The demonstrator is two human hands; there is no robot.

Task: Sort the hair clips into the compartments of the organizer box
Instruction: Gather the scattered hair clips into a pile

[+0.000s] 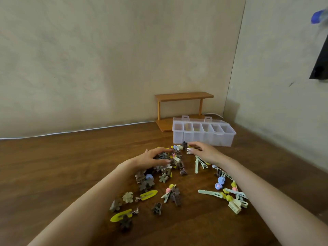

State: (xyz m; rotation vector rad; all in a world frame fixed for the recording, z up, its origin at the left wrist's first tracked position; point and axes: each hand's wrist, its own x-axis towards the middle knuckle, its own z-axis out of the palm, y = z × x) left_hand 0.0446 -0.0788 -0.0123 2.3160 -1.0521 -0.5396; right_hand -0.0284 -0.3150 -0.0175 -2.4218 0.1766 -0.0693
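Well, the hair clips (170,176) lie scattered loose over the brown wooden counter (53,166), a thick heap at the far end and stragglers nearer the person. The left hand (152,159) rests palm down on the far heap, fingers curled over a clump of small brown flower-shaped claw clips (164,155); whether that grip has actually closed on any of them I cannot tell. The right hand (204,151) sits just beside it, fingers bent down onto the counter near a dark little clip (185,145), and its grip is likewise too hidden to judge. Long mint-green alligator clips (198,163) lie under the right wrist, and more of them with blue and yellow ornaments run along the right forearm. Two yellow snap clips (148,194) lie nearer, below the left arm. The clear plastic organizer box (203,133) stands open just beyond the right hand, its row of compartments facing up. Behind it stands a small wooden shelf (183,96) against the wall.
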